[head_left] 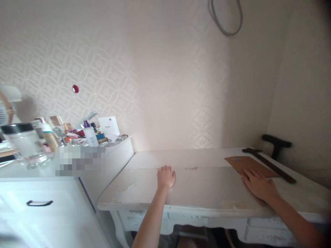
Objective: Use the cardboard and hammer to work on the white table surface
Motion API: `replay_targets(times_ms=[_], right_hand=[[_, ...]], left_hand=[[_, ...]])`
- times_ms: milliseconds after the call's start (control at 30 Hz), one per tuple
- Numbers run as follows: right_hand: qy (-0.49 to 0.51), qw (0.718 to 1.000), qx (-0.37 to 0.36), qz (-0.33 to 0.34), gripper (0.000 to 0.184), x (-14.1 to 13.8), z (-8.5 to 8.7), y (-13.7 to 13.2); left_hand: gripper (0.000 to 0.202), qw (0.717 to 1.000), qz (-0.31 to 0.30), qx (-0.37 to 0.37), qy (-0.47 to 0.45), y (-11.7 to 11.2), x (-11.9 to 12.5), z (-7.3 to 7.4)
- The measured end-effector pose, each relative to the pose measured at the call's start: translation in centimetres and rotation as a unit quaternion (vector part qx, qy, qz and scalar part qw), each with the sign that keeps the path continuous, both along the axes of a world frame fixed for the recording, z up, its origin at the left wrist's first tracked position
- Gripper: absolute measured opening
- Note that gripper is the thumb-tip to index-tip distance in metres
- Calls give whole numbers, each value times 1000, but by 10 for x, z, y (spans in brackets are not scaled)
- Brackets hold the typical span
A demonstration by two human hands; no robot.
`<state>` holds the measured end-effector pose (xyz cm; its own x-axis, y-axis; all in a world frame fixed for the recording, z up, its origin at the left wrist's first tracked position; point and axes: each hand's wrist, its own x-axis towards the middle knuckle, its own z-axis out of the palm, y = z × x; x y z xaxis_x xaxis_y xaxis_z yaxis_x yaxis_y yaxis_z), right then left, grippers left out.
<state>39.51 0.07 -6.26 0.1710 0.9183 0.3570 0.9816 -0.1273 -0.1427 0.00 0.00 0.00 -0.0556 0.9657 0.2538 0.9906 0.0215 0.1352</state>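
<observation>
My left hand [166, 177] rests on the worn white table [207, 193] near its middle, fingers curled down against the top, holding nothing that I can see. My right hand [258, 186] lies flat with fingers stretched out, its fingertips on the near edge of a brown cardboard envelope [248, 164] at the right of the table. A long dark stick-like tool [271, 166] lies just beyond the envelope.
A white drawer unit [38, 206] with a black handle stands at the left, its top crowded with several bottles, jars and cosmetics [85, 134]. A dark T-shaped handle [276, 143] stands at the far right corner. Patterned wall behind.
</observation>
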Motion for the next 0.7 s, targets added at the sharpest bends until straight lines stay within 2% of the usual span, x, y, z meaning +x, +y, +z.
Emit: replay_targets(times_ms=[433,600,700], right_hand=[[-34,999,5,-17,58,-1,-5,-2],[-78,997,-14,-14,59,0,-6,-3],[-88,995,-40,0,59,-13,0,-2]], left_hand=[[43,1000,2,-8,-12,-1,1,-3],[46,1000,0,-16,-24,-1,1,-6],[47,999,2,-26,-29,-2,2,-6]])
